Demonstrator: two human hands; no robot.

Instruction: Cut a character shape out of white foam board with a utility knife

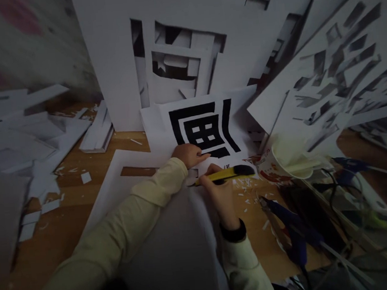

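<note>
My right hand (pixel 217 190) is closed round a yellow and black utility knife (pixel 228 174), its tip down on a white board (pixel 154 238) on the table. My left hand (pixel 188 156) lies just above the blade, at the board's upper part, with one finger stretched to the right; the other fingers look curled or hidden. A long slot is cut in the board left of my hands. Behind my hands, a white sheet with a bold black printed character (pixel 203 128) leans up against a large white cut-out panel (pixel 119 70).
White scraps and strips (pixel 27 141) pile up at the left. A paper cup (pixel 276 162), blue glue guns (pixel 288 222) and tangled cables lie at the right. Another cut-out panel (pixel 336 78) leans at the upper right. Small trimmings dot the wooden table (pixel 68 223).
</note>
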